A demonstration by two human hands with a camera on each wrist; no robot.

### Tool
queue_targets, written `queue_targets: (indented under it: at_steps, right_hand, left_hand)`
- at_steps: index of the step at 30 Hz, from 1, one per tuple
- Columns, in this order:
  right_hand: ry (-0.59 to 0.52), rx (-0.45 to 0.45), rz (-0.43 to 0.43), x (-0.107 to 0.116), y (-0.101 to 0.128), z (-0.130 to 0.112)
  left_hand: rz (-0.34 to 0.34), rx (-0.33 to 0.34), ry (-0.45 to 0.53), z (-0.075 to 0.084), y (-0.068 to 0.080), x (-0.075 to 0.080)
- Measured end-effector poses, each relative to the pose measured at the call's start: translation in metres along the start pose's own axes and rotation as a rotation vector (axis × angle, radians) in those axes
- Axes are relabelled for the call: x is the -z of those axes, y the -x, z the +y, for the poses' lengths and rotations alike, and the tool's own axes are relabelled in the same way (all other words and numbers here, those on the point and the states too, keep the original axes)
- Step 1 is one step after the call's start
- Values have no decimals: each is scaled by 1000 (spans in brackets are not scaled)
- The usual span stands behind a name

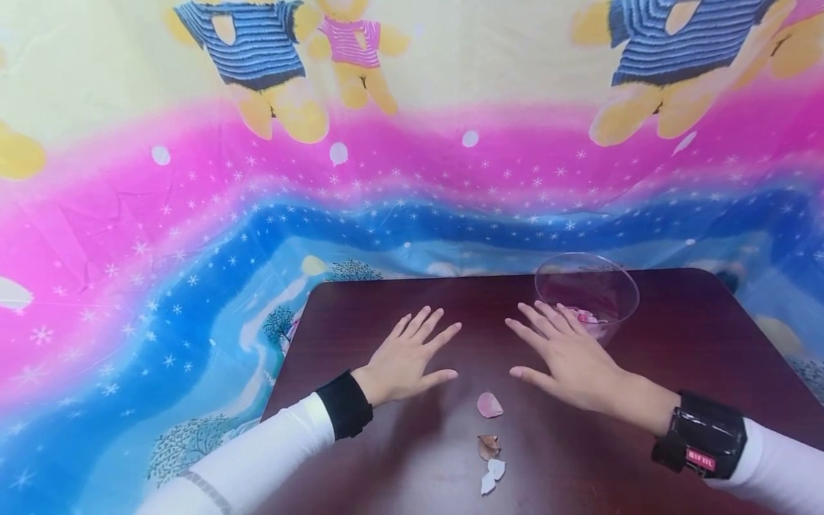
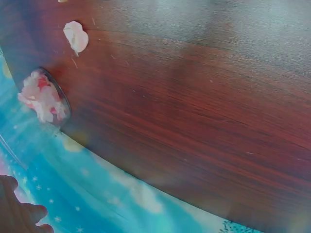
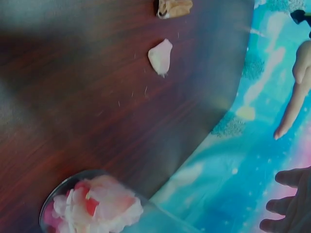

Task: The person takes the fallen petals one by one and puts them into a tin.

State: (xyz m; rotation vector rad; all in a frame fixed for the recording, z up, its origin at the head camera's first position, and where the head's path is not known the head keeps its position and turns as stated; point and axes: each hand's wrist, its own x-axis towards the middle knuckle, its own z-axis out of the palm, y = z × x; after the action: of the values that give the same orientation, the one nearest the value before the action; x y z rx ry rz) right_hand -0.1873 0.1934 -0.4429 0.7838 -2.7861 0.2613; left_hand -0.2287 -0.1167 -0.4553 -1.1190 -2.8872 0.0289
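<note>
Petal (image 1: 489,405) pink, flat on desk (image 1: 676,343) toward near edge, between and just short of both thumbs, roughly equidistant; left hand (image 1: 408,357) and right hand (image 1: 566,357) spread flat, holding nothing.

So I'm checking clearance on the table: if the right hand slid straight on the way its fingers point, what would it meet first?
Most likely the clear plastic cup holding pink petals. The right hand lies flat, open, and its fingertips already reach the cup's near wall, though whether they touch is unclear.
</note>
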Motion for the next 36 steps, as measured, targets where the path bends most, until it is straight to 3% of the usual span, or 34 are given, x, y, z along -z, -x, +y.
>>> queue_targets:
  at_steps: [10, 16, 22, 29, 36]
  right_hand:
    - [3, 28, -2, -9, 1, -10]
    - [-25, 33, -42, -21, 2, -17]
    - [-3, 72, -55, -43, 0, -26]
    - [-82, 69, -113, -70, -8, -32]
    - [-85, 136, -130, -104, -9, -32]
  left_hand:
    - [18, -3, 7, -4, 4, -1]
    - [-17, 17, 28, -4, 8, -10]
    - [-36, 25, 21, -4, 13, -20]
    - [-32, 17, 33, -3, 17, -24]
    - [-43, 15, 24, -3, 18, -25]
